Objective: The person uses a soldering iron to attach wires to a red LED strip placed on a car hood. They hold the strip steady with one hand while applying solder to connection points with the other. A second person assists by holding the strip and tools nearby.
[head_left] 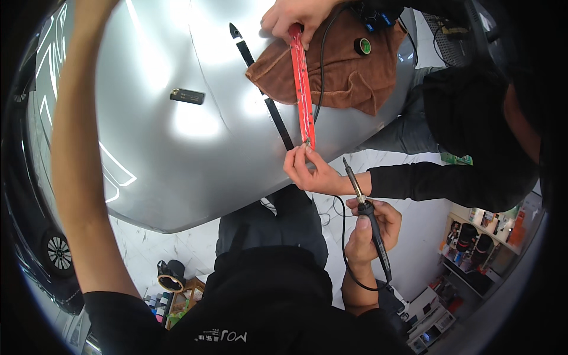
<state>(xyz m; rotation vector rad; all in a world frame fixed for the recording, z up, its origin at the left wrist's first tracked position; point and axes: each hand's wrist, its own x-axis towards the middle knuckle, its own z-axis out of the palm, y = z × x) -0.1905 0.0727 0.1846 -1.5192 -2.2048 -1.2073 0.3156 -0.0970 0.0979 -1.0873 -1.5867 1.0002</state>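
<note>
My right hand (359, 244) is closed round a soldering iron (380, 251) with a black handle. Its metal tip points up and to the left, and a black cord loops from the handle's lower end. My left arm reaches up along the left side, and the hand lies beyond the top edge. Close to the iron's tip, a co-worker's hand (310, 171) pinches the lower end of a long red strip (303, 89). The co-worker's other hand (299, 16) grips the strip's upper end. The strip carries a pale line and small dark marks.
A silver car panel (177, 171) spreads beneath the strip. On it lie a brown cloth (355, 83), a small round tin (362, 46), a black flat strip (278, 121) and a small dark box (187, 96). Shelves (473, 242) stand at right; a dark car (35, 236) is at left.
</note>
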